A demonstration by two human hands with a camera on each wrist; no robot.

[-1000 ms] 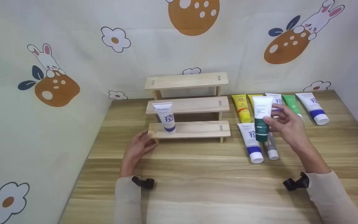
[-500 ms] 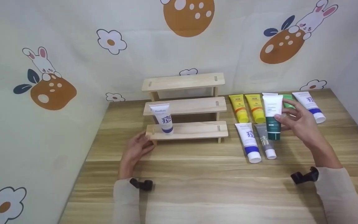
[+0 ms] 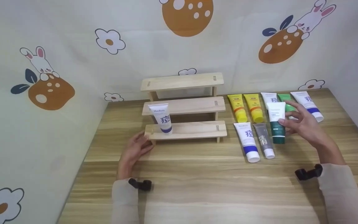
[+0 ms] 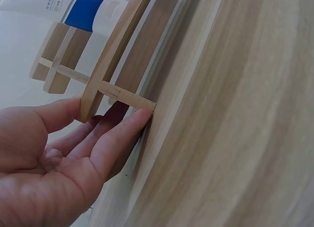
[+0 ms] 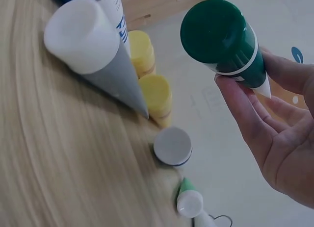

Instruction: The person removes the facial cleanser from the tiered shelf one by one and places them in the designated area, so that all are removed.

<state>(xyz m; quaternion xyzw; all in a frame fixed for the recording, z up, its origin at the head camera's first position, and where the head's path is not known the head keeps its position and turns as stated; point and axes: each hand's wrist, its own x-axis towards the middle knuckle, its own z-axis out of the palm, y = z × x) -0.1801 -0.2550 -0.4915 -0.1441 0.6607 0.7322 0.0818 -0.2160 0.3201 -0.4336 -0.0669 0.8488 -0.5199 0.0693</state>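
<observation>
My right hand (image 3: 303, 126) holds a white and dark green squeeze tube (image 3: 277, 123) above the table, thumb on its front, cap pointing down. In the right wrist view its green cap (image 5: 213, 31) faces the camera, well apart from the tubes lying below. At the left end of a three-step wooden display rack (image 3: 194, 129), my left hand (image 3: 135, 147) grips the lowest step. The left wrist view has the thumb (image 4: 61, 114) against the board's end and a finger (image 4: 122, 134) touching the leg. A white and blue tube (image 3: 162, 118) stands cap down on that step.
Right of the rack, a back row of tubes lies on the wooden table (image 3: 197, 186): two yellow ones (image 3: 253, 107), a white one (image 3: 269, 97), a green one (image 3: 284, 97) and another white one (image 3: 308, 105). In front lie a white-blue tube (image 3: 246, 141) and a grey tube (image 3: 263, 140).
My right hand has carried the green and white tube rightward and slightly nearer, uncovering the second yellow tube and the grey tube. The left hand stays at the rack, and the head view has shifted slightly.
</observation>
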